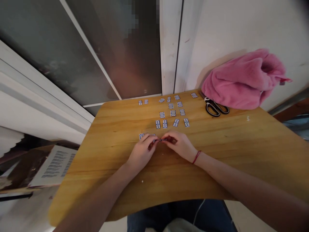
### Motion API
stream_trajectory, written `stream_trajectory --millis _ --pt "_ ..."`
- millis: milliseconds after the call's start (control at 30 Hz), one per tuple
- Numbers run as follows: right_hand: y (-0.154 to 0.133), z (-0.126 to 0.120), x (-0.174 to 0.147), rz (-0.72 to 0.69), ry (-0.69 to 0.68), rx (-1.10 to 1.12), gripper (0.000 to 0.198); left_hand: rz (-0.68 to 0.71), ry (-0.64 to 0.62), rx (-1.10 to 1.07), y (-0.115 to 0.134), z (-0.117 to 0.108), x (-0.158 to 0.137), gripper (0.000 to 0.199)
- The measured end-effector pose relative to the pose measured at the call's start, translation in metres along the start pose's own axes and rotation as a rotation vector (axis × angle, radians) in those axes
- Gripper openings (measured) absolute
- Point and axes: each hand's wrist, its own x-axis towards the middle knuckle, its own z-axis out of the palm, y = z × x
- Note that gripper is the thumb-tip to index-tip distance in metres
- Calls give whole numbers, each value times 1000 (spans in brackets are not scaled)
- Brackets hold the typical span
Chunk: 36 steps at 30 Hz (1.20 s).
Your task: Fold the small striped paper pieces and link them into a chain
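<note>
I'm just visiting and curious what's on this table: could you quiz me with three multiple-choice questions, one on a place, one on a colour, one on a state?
1. Where do the scissors lie?
A. beside the pink cloth
B. on the floor
C. in a hand

2. What colour is the band on the right wrist?
A. green
B. red
C. white

3. How are the left hand and right hand?
A. flat, apart
B. raised
C. pinching one small item together

Answers: A, they touch the cloth's edge; B, a red wristband; C, the fingertips meet on it.

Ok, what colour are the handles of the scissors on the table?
The scissors have black handles with a pale inner edge, seen in the head view, beside the pink fleece.
</note>
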Motion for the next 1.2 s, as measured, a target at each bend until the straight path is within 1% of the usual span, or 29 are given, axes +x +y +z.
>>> stream_trajectory --millis 133,333,500,600,700,867,1200 --pt "1 0 0 -3 -14 0 6 -52 -20 -30 3 2 -1 9" --pt "0 -1 -1 26 -27 5 7 -94 -49 -71 3 4 -1 6" --pt "-1 -2 -1 27 -88 27 10 -70 -142 -73 3 3 -2 7" --pt "0 -3 1 44 -121 41 10 -56 -175 -78 4 4 -3 7" --pt "0 -3 2 51 -138 31 8 -51 -182 -67 4 6 -4 8" --pt "0 -1 1 49 -126 39 6 -54 -210 -26 6 6 -4 9" --pt "1 0 1 33 -138 21 9 -59 -226 -20 7 6 -3 10"
